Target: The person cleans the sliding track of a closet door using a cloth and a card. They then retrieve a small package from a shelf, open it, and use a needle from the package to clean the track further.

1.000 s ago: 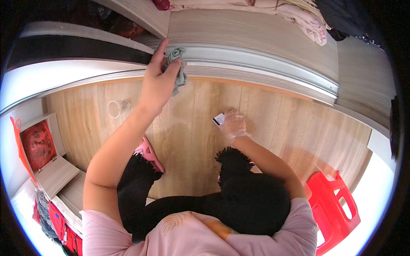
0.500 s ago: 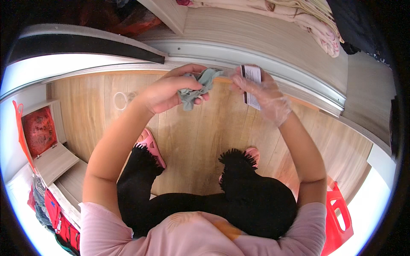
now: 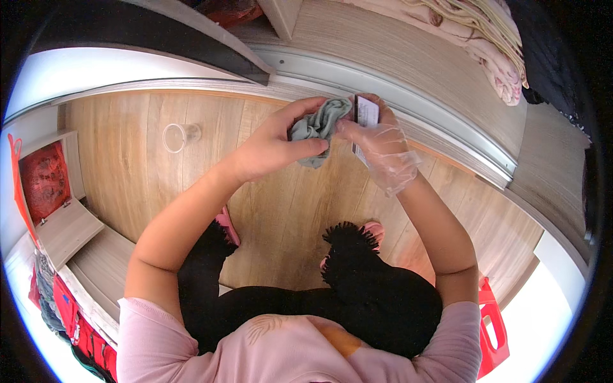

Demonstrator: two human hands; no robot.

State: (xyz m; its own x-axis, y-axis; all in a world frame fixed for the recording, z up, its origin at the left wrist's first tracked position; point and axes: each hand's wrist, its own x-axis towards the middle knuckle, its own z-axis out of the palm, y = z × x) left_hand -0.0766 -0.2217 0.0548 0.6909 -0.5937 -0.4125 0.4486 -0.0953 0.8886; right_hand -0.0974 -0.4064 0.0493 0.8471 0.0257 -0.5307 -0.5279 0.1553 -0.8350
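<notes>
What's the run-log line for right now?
left hand: holds grey-green cloth | right hand: gloved, holds white card | nearby: clear cup on floor

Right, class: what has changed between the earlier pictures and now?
The left hand has brought the grey-green cloth rightward from the door track; the gloved right hand has moved the black-striped white card forward, close beside it. Neither was let go. The clear cup stays on the floor.

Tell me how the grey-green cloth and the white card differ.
The grey-green cloth is crumpled, while the white card looks flat. The cloth looks plain; the card has a dark stripe. The left hand grips the cloth; the right hand, in a clear glove, holds the card. Both are held, close together.
</notes>
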